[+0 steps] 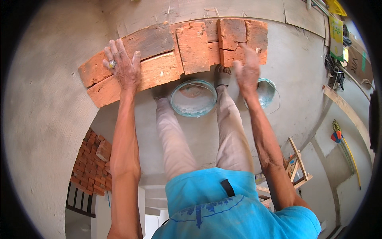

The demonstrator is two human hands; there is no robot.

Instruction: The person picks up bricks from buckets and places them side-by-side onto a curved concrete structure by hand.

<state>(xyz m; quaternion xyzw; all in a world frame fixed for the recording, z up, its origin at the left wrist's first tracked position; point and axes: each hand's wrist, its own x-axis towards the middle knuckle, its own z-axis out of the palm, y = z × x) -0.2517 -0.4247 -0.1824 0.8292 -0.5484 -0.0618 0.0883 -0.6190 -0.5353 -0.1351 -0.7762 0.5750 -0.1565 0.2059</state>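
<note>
Along the far side, a row of orange-red bricks (195, 44) lies side by side, some blackened on top. My left hand (124, 69), a ring on one finger, lies with spread fingers across the long bricks (159, 71) at the left end, next to the wall. Slightly blurred, my right hand (247, 73) is at the front edge of the right-end brick (232, 38), which has a jagged crack in front. Its thumb stands apart and its fingers reach up onto the brick; I see no grip around it.
Below the bricks, a round teal-rimmed bucket (193, 114) stands between my feet, with another bucket (266, 93) to its right. A brick pile (92, 161) lies lower left. Wooden frame (296, 165), curved plank (350, 113) and cardboard box (358, 61) stand on the right.
</note>
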